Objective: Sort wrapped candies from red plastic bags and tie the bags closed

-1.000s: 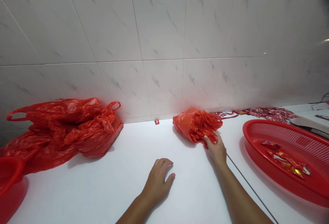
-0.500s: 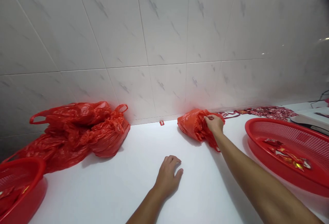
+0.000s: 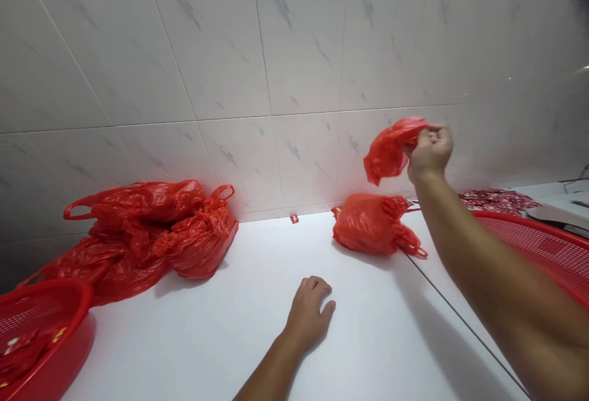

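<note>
- Two bare hands in play, and here's the right hand (image 3: 431, 146), up high against the tiled wall (image 3: 299, 51), thumb and fingers clamped on the edge of one loose red bag (image 3: 391, 149)!
- That one bag hangs crumpled in the air, off to the left of the grip, clear of everything below it.
- Straight underneath sits one filled red bag (image 3: 365, 224), plump, lying on the white table (image 3: 184, 352) near the wall, with its gathered, knotted-looking end pointing right; a visible gap separates the two bags.
- Now the left hand (image 3: 310, 312), low in the middle over the table: four fingers close together and gently curled, the thumb standing apart, nothing held. The filled bag is the nearest of the bags to it.
- Over on the left, one heap of red bags (image 3: 151, 235), two handle loops sticking up; how many bags are in there, I can't tell.
- Baskets, two of them! One red basket (image 3: 83, 303) at the lower left holds several small packets (image 3: 27, 352), too jumbled to count; the other red basket (image 3: 543, 238) is at the right, partly behind the forearm.
- And one tiny red packet (image 3: 294, 219) lies at the wall's foot.
</note>
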Available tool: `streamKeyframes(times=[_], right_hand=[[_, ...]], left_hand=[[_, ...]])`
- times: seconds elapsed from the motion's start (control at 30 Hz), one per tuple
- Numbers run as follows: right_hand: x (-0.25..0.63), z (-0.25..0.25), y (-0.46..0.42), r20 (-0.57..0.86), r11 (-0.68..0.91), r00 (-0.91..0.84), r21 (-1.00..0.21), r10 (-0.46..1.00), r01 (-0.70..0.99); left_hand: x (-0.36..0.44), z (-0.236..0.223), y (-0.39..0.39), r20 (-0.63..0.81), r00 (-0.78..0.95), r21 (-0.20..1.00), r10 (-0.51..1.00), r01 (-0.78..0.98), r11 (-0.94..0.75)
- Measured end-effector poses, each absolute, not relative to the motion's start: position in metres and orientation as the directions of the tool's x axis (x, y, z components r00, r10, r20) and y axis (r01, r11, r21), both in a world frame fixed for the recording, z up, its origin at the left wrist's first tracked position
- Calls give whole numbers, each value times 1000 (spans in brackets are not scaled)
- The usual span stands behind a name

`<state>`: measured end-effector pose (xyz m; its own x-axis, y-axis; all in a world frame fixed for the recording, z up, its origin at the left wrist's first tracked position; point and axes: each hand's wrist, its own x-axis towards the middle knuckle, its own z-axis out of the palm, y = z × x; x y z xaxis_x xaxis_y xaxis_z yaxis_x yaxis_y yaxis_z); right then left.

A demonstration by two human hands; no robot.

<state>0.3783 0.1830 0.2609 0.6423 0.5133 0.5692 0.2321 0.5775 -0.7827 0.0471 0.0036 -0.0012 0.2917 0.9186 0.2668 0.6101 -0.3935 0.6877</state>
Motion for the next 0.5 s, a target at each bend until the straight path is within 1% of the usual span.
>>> streamKeyframes(times=[0.07,0.13,0.17,0.23,0.27,0.3,0.33,0.37,0.4,0.43,0.47,0.5], right_hand=[[373,279,159,621,712,623,-688,476,141],[358,279,128,678,780,522,-624,518,37],[348,270,112,693,791,473,-612,544,-13],[324,235,83,724,763,268,-642,636,-75],[311,210,70,724,746,191,-662,663,-75],[299,183,59,729,737,112,-673,675,-59],[288,154,50,731,733,-73,-680,678,6],[278,125,43,706,734,-234,-677,669,58],[270,98,37,678,749,-357,-654,642,105],[263,75,33,659,762,-425,-634,621,130],[258,56,30,642,764,-463,-631,611,134],[254,41,28,626,765,-496,-631,602,131]], left_hand=[[47,-1,2,258,285,704,923,600,-381],[47,-1,2,248,271,718,930,592,-365],[46,-2,2,240,253,734,937,585,-346],[45,-2,5,203,178,818,963,509,-266],[43,-1,7,177,128,883,976,418,-215],[41,-1,10,148,79,945,986,282,-165],[39,1,13,116,43,987,992,108,-120],[36,3,15,85,24,994,996,-77,-83],[34,5,18,59,22,970,998,-238,-52],[31,7,20,32,23,930,999,-367,-21],[28,9,22,3,22,892,1000,-451,7],[26,10,24,-22,5,872,1000,-489,22]])
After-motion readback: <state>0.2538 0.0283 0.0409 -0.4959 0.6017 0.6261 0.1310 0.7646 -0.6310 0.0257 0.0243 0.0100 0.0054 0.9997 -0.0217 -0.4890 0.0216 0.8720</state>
